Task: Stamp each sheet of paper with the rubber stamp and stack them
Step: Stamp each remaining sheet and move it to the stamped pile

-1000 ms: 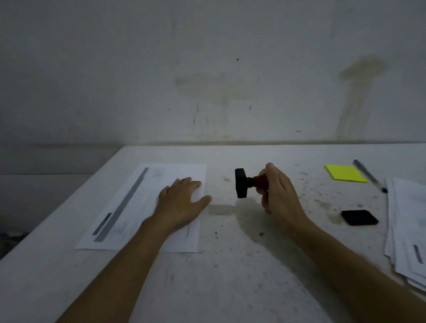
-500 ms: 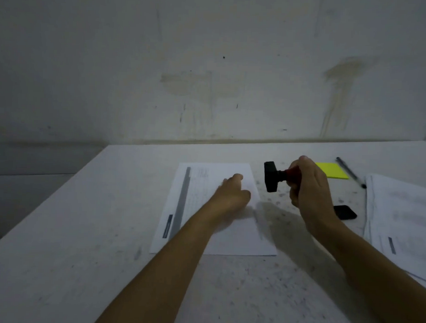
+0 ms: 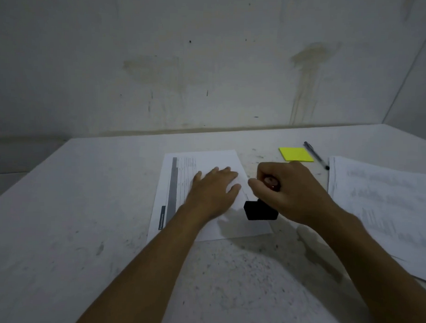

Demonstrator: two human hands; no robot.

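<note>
Head view: I am bringing the rubber stamp (image 3: 260, 209) down on the sheet (image 3: 207, 166).
My right hand (image 3: 285, 190) is clenching its handle, my left hand (image 3: 212, 189) is lying flat, pinning the sheet to the counter (image 3: 60, 228); next I judge a square press, then stacking.

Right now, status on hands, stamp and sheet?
Left hand flat on sheet. Right hand gripping stamp, base down at sheet's right edge. Nothing in the way.
</note>
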